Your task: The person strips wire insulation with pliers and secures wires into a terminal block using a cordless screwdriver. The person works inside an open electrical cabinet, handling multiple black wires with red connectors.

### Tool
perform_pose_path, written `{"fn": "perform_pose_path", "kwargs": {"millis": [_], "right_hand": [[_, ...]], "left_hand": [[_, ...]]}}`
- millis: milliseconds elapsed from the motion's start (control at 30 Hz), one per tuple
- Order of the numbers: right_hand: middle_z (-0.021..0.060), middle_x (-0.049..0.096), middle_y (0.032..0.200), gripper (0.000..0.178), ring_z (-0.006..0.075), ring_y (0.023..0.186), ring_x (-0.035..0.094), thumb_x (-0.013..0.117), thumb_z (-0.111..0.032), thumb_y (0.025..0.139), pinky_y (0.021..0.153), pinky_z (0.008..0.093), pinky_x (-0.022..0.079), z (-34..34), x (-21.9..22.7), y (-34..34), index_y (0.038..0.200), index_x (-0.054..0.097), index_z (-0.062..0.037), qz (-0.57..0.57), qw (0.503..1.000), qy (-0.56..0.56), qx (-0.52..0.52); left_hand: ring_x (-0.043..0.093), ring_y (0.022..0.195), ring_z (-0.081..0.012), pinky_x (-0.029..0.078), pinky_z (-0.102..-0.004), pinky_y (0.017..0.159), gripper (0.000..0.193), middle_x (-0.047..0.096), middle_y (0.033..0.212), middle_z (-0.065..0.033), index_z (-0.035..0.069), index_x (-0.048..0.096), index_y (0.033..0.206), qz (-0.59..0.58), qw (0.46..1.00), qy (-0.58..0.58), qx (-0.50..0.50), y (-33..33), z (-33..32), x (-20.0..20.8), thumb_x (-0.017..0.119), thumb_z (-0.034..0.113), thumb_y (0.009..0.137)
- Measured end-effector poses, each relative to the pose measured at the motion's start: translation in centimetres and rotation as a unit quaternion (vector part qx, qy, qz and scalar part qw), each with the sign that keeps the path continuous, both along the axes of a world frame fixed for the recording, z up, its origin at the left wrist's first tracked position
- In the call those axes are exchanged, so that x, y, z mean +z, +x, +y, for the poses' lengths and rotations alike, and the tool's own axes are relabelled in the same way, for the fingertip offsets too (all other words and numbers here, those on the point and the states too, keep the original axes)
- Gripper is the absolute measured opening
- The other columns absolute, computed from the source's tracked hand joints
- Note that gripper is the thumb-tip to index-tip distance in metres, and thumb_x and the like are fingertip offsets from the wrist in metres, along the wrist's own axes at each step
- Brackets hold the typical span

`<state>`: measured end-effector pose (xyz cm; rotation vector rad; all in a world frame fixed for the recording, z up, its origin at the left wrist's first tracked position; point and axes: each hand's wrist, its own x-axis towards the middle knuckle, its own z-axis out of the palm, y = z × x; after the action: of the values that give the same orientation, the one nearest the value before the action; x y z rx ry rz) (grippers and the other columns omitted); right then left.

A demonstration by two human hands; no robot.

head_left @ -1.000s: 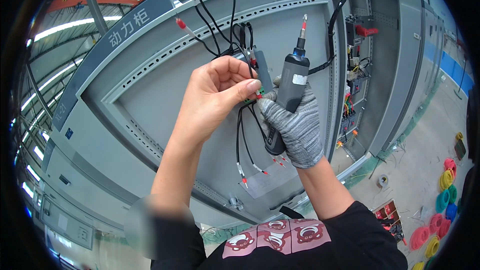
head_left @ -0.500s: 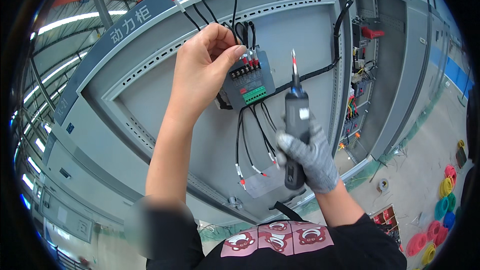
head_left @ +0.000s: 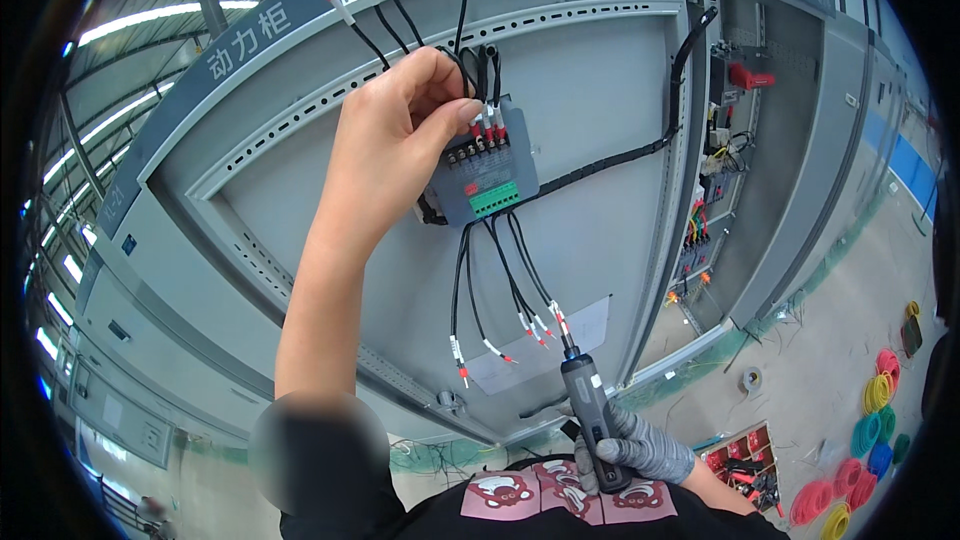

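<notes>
My bare left hand [head_left: 405, 130] is closed in a pinch at the top of a grey terminal module [head_left: 508, 165] fixed to the cabinet door. Between thumb and fingers it holds a black wire with a crimped end, mostly hidden by the fingers. Beside the thumb, red-sleeved wire ends [head_left: 490, 130] sit at the module's upper screw terminals. A green connector block [head_left: 495, 199] runs along its lower edge. Low and close to my body, my gloved right hand [head_left: 640, 448] grips a dark electric screwdriver [head_left: 587, 395], its bit pointing up and away from the module.
Loose black wires [head_left: 515, 285] with red tips hang below the module; others [head_left: 375, 15] stick up past the frame. A sleeved cable bundle [head_left: 610, 155] crosses the door. At right are the open cabinet's wired components [head_left: 705, 205], a parts box [head_left: 745, 465] and coloured wire coils [head_left: 865, 430].
My right hand has drawn the screwdriver down toward my body, away from the module. My left hand keeps its pinch at the terminals; the whole view has shifted slightly.
</notes>
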<state>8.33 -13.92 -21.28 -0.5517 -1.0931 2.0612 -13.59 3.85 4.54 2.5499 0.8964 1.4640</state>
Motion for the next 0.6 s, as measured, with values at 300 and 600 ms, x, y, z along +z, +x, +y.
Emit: {"fn": "perform_pose_path", "kwargs": {"millis": [300, 600], "right_hand": [[0.0066, 0.059, 0.098, 0.072, 0.0108, 0.074, 0.060, 0.070, -0.022, 0.093, 0.063, 0.0279, 0.052, 0.1, 6.2, 2.4, 0.152, 0.030, -0.0087, -0.275, 0.905, 0.185, -0.266], [0.0206, 0.065, 0.097, 0.063, 0.0250, 0.088, 0.067, 0.069, -0.028, 0.089, 0.082, 0.0352, 0.053, 1.7, 15.9, -0.9, 0.138, 0.047, 0.0049, -0.440, 0.751, 0.330, -0.365]], "left_hand": [[0.058, 0.069, -0.0085, 0.049, -0.0253, 0.066, 0.011, 0.060, 0.072, -0.0038, -0.002, 0.058, 0.087, -0.007, 0.999, 0.030, -0.019, -0.7, 0.7, -0.6, 0.069, -0.001, 0.084], [0.066, 0.072, -0.0167, 0.052, -0.0288, 0.070, 0.013, 0.069, 0.079, -0.0093, -0.002, 0.061, 0.091, 0.004, 0.997, 0.055, -0.053, -1.1, 1.5, -0.5, 0.071, 0.001, 0.083]]}}
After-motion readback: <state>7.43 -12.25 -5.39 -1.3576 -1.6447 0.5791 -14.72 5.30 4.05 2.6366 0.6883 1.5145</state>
